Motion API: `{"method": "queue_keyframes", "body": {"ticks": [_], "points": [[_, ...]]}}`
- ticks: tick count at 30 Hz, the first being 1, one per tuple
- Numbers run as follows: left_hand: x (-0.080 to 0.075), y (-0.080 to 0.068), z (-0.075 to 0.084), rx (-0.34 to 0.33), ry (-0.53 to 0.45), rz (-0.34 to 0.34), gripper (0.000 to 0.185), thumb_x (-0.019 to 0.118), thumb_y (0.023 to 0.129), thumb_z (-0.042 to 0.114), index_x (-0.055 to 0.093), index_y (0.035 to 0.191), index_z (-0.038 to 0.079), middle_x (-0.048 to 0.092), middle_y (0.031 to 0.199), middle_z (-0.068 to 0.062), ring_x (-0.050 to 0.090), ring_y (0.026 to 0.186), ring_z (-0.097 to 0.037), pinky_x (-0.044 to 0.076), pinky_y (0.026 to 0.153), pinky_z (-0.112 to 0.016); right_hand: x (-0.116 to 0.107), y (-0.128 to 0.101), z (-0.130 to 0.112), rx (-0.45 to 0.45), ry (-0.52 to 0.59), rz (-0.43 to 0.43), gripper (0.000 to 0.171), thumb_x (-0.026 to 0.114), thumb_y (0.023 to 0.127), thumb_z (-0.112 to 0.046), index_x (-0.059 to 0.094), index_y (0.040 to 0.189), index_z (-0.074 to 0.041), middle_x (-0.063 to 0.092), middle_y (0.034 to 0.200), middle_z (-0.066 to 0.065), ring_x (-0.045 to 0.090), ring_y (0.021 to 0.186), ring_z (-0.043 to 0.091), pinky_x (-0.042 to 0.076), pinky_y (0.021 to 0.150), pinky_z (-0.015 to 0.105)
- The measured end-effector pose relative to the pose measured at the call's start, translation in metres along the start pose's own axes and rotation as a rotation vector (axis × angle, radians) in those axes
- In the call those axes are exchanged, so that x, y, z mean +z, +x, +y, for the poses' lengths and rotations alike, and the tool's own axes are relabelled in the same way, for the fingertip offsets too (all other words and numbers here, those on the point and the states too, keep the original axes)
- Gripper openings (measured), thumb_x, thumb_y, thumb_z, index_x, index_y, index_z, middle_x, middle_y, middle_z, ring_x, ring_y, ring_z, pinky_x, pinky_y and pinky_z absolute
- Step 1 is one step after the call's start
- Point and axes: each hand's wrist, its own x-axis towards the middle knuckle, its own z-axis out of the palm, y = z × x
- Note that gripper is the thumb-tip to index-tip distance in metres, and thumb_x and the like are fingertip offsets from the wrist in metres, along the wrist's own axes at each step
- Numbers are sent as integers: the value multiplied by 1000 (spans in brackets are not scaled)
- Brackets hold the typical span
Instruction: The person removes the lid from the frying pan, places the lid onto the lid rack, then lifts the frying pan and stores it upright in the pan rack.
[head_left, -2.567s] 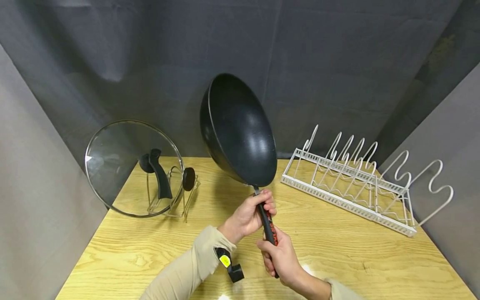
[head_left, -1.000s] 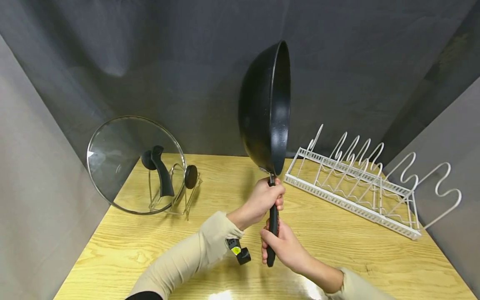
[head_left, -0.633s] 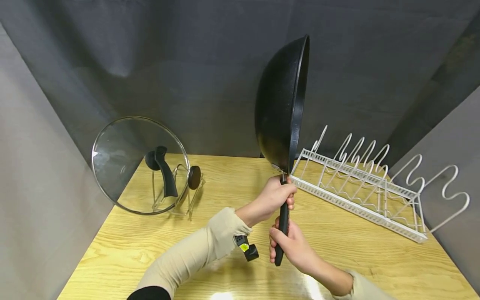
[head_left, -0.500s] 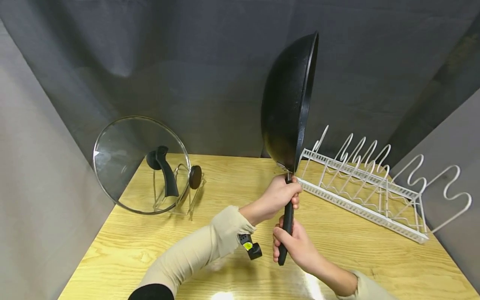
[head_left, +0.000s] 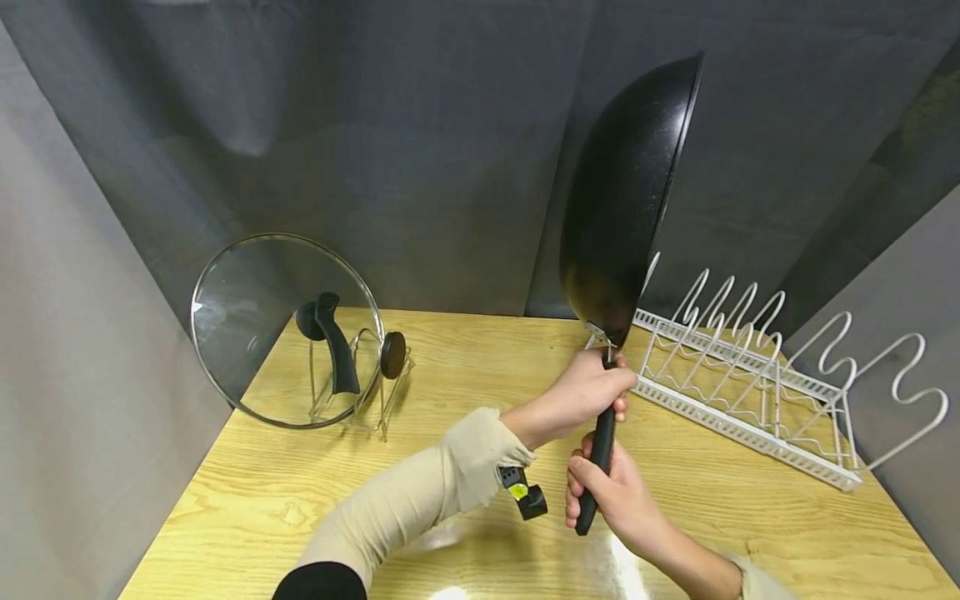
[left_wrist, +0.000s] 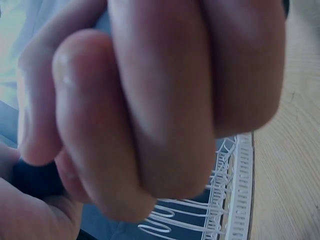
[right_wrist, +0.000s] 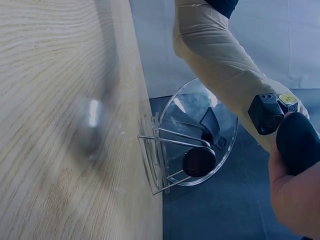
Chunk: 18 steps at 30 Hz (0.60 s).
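A deep black wok (head_left: 626, 200) is held up on its side, its rounded outside toward the left and its rim leaning right. My left hand (head_left: 581, 396) grips the upper part of its black handle (head_left: 602, 446), just below the bowl. Lower down, my right hand (head_left: 611, 492) grips the same handle close to its end. Curled left fingers (left_wrist: 160, 100) fill the left wrist view. In the right wrist view, my right hand (right_wrist: 300, 200) wraps the handle's end. The wok overlaps the left end of a white wire rack (head_left: 750, 375) in the head view.
At the left, a glass lid (head_left: 255, 350) with a black handle stands upright in a small wire stand (head_left: 386, 400) with dark round knobs. The wooden table (head_left: 360, 517) is backed by a dark grey curtain (head_left: 420, 167), with pale grey panels at both sides.
Both hands have carried the wok to the right, toward the white rack. It has turned from showing its inside to showing its outside, and now leans right.
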Motion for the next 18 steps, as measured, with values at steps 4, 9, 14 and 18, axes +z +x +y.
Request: {"method": "queue_keyframes", "body": {"ticks": [4,9,14,18], "points": [[6,1,1,-8,8,-5,20,47,85,-6,42,78,12,39,50,0,41,41,-9,40,42,-18,-3,-4,0,-26,38,-4,14,38,97,2,27,95,-5,48,68,-4,57,53,11,53,46,33],[14,4,-1,-16,46,-1,19,47,84,-4,42,77,13,40,50,0,41,42,-8,39,42,-18,-8,-8,1,-67,107,-29,13,36,98,3,28,96,-7,47,69,-5,56,55,9,52,47,29],[21,6,-5,-19,59,-11,21,47,84,-4,42,74,14,40,49,0,41,41,-9,39,43,-18,-12,-13,2,-88,169,-38,13,34,98,3,28,98,-8,47,71,-5,56,56,8,51,48,27],[26,9,-6,-15,89,-11,20,49,83,-3,43,72,13,41,48,0,43,41,-9,40,44,-18,-16,-16,3,-118,206,-54,14,31,98,5,29,98,-10,45,71,-4,54,56,8,50,48,26]]}}
